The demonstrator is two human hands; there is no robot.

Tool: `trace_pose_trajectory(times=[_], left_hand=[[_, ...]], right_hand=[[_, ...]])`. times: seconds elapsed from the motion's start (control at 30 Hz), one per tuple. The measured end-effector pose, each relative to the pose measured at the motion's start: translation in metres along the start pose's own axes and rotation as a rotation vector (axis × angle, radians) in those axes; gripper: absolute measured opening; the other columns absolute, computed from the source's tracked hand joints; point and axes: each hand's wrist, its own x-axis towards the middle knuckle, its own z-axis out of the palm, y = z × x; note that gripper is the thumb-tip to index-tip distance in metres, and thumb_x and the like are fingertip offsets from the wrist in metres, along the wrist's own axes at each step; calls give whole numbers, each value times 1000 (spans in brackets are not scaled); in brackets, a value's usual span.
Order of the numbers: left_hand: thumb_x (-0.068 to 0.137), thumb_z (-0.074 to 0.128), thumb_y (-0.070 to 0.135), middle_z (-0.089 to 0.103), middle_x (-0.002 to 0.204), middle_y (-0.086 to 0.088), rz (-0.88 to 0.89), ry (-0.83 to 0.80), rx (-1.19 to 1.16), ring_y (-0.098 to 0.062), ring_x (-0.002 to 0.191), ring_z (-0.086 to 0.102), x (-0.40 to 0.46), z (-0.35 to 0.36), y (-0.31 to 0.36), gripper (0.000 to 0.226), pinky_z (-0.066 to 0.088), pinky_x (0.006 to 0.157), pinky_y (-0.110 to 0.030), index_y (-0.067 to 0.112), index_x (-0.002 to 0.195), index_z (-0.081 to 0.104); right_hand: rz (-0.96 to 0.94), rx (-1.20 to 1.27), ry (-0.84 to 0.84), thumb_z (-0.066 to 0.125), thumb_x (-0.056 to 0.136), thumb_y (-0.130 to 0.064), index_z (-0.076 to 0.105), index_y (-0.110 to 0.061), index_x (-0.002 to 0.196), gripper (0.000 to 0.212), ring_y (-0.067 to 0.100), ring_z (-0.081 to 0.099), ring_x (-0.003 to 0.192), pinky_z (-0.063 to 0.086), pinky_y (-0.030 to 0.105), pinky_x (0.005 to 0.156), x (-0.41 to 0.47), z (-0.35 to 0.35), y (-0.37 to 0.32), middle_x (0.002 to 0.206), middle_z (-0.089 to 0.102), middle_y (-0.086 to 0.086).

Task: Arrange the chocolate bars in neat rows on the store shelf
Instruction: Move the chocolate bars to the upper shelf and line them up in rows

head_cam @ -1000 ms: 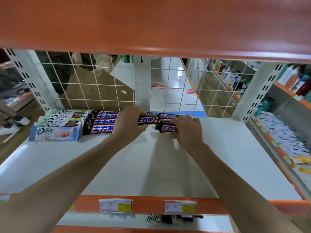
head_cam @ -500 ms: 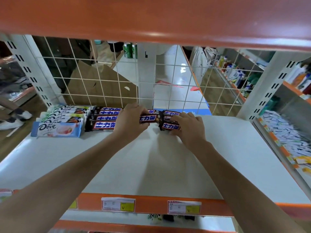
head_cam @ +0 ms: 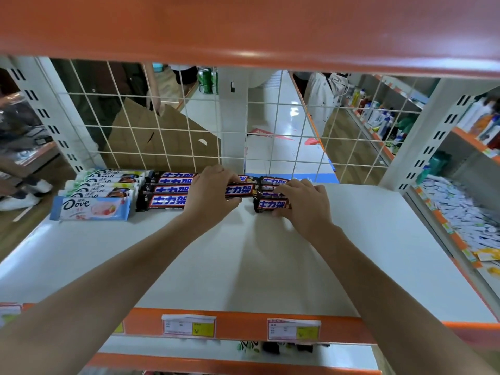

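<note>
Your left hand is curled over the brown bars at the back of the white shelf, fingers over the far side and thumb at the near edge, clamped on the stack. Your right hand lies just to the right of it, fingers bent onto a second stack of the same bars, thumb pressing the near bar's front edge; whether it truly grips you cannot tell. The hands are apart, with a small gap between them.

Every bar lies flat with its long axis running left to right, parallel to the wire grid behind. The brown wrappers carry white Chinese characters on blue, reading 士力架. About four rows of them show under your left hand and about four under your right; the exact count is hidden by your fingers.

Left of them, touching, sit the Dove bars, also lengthwise left to right. "Dove" is legible on the nearest pale blue one; roughly five show, the far ones in green and white.

Two price tags with yellow patches hang on the orange front rail; their print is too small to read.
</note>
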Motion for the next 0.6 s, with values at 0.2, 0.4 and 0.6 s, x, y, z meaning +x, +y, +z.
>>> trace_pose_trajectory(times=[0.2, 0.4, 0.6], left_hand=[[79, 69, 29, 56, 100, 6, 36, -7, 10, -12, 96, 46, 3, 4, 13, 29, 39, 84, -30, 22, 106, 61], [77, 68, 31, 57, 101, 4, 79, -16, -9, -13, 95, 49, 7, 19, 33, 33, 38, 84, -29, 22, 108, 61], [75, 70, 31, 58, 98, 2, 131, -20, -23, -17, 94, 50, 4, 31, 49, 33, 38, 81, -30, 19, 105, 63]], right_hand=[[12, -10, 42, 61, 84, -44, 52, -31, 126, 45, 17, 46, 112, 29, 32, 89, -6, -5, 12, 119, 56, -7], [51, -23, 47, 60, 86, -43, 53, -33, 125, 41, 16, 47, 113, 29, 32, 88, -19, -10, 30, 119, 56, -7], [89, -35, 34, 59, 86, -46, 52, -31, 126, 43, 16, 46, 115, 29, 34, 93, -28, -8, 45, 120, 56, -7]])
